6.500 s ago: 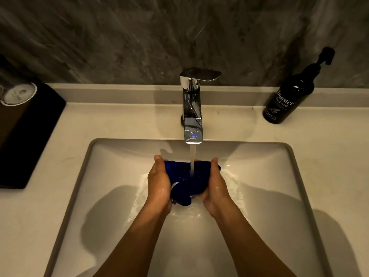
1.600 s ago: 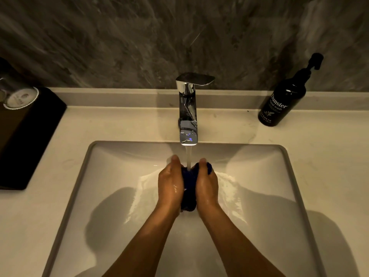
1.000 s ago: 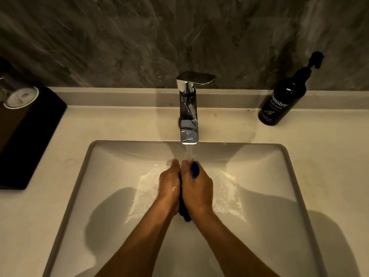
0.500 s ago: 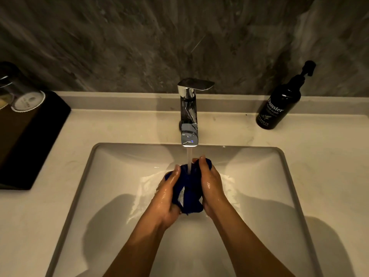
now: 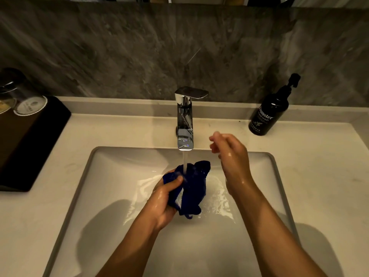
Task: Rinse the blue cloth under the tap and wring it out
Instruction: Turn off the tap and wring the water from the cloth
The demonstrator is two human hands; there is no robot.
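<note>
A wet dark blue cloth [image 5: 194, 185] hangs bunched under the running stream from the chrome tap [image 5: 185, 120], over the white sink basin [image 5: 111, 198]. My left hand [image 5: 166, 198] grips the cloth from the left, thumb pressed on its upper edge. My right hand [image 5: 229, 152] is raised to the right of the spout, wet, fingers loosely curled and holding nothing. It is apart from both the cloth and the tap.
A black hand-wash pump bottle [image 5: 269, 112] stands at the back right of the pale counter [image 5: 319, 166]. A dark tray [image 5: 30, 142] with upturned glasses [image 5: 26, 100] sits at the left. A grey stone wall rises behind the tap.
My right hand has let go of the cloth and risen to the right of the spout. The cloth has loosened and now hangs from my left hand alone.
</note>
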